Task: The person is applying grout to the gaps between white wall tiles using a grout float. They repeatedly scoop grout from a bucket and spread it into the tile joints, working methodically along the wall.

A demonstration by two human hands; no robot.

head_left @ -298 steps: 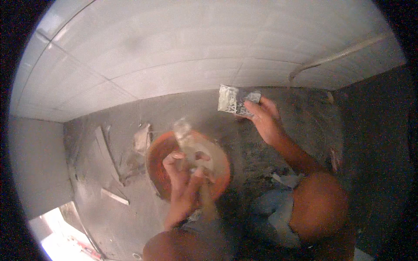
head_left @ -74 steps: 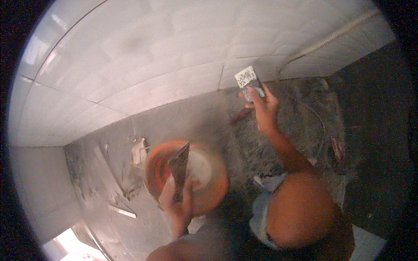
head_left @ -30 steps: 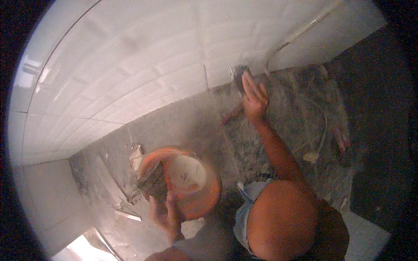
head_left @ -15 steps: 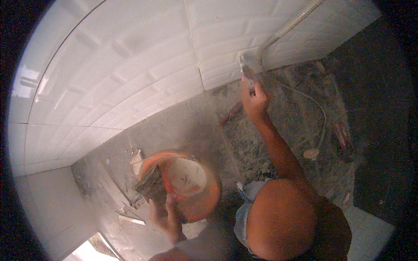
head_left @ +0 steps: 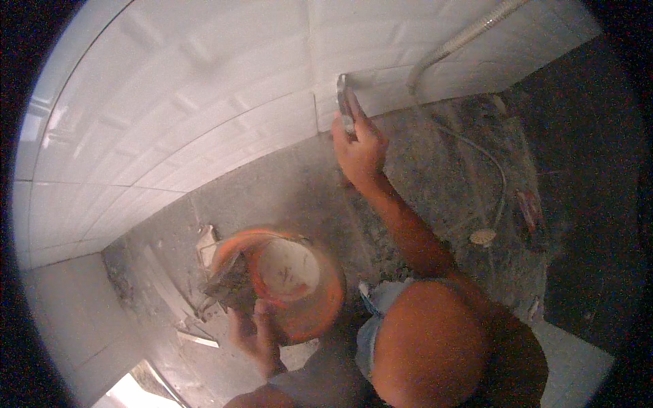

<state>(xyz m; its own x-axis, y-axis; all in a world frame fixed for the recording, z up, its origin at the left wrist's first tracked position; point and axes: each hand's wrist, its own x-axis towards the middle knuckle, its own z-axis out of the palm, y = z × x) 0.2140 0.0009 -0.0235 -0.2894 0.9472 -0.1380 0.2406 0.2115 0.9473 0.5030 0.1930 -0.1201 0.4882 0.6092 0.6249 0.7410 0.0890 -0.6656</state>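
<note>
My right hand (head_left: pixel 362 151) reaches up to the white tiled wall (head_left: pixel 224 88), closed around a small flat tool with a pale edge (head_left: pixel 343 102). That edge rests at or very near the tiles, just right of a vertical joint; its exact kind does not show. Lower left, my left hand (head_left: pixel 255 336) grips a dark, grimy flat piece (head_left: pixel 235 282), tilted over the rim of an orange basin (head_left: pixel 326 299). Inside the basin sits a round whitish container or patch (head_left: pixel 291 268), smeared with dark marks.
A ribbed hose (head_left: pixel 462 41) runs down the wall, and a thin cord (head_left: pixel 500 177) trails over the dusty floor (head_left: pixel 435 156) past a round pale disc (head_left: pixel 483 236). Tile offcuts (head_left: pixel 197 337) lie left of the basin. My bare knee (head_left: pixel 428 340) is close below my right arm.
My right hand has slid left along the wall with the flat tool, away from the hose toward the vertical joint. My left hand keeps its grip over the basin.
</note>
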